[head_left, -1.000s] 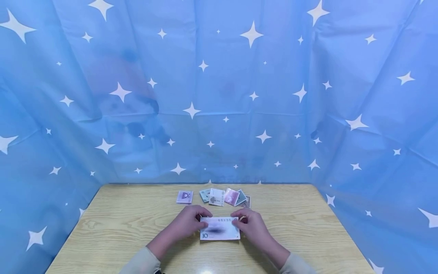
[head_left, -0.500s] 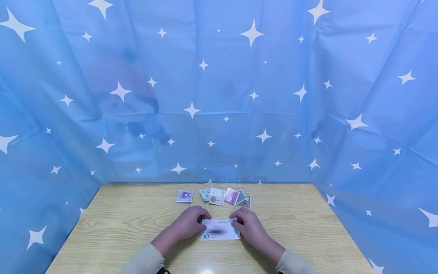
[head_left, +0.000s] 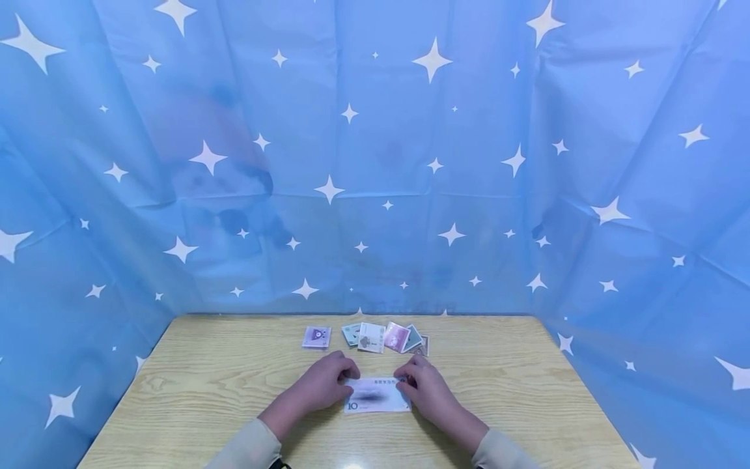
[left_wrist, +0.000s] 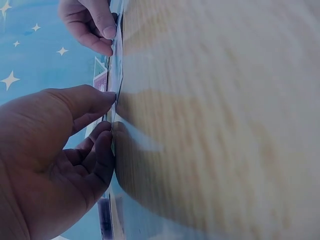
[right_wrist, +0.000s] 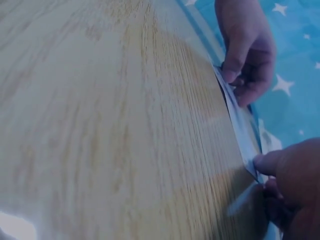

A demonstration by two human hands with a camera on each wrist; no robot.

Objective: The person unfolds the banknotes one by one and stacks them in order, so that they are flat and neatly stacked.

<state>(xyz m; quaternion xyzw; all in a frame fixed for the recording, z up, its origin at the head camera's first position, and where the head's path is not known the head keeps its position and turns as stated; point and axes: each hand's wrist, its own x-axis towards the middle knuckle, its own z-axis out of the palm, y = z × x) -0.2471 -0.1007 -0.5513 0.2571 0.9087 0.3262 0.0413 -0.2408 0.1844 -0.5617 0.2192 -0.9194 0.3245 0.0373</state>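
Observation:
A pale banknote (head_left: pixel 381 398) marked 10 lies lengthwise between my two hands, its blurred centre showing a dark smudge. My left hand (head_left: pixel 322 383) pinches its left end between thumb and fingers. At the other end, my right hand (head_left: pixel 429 389) pinches the upper right corner. Seen edge-on in the right wrist view, the banknote (right_wrist: pixel 237 122) is very near the wooden tabletop; whether all of it touches cannot be told. The left wrist view has my left hand (left_wrist: pixel 55 155) close up and my right hand (left_wrist: pixel 90 25) beyond it.
Beyond the hands, a purple note (head_left: pixel 316 337) lies alone at left. Right of it several overlap: a green note (head_left: pixel 350 333), a pale note (head_left: pixel 372 338), a pink note (head_left: pixel 396 337) and others. A blue star-patterned curtain (head_left: pixel 375 143) surrounds the wooden table (head_left: pixel 193 378).
The banknote has shifted slightly toward the table's near side and lies flatter. Both hands have kept their pinch on its ends, with only small moves of the fingers and forearms.

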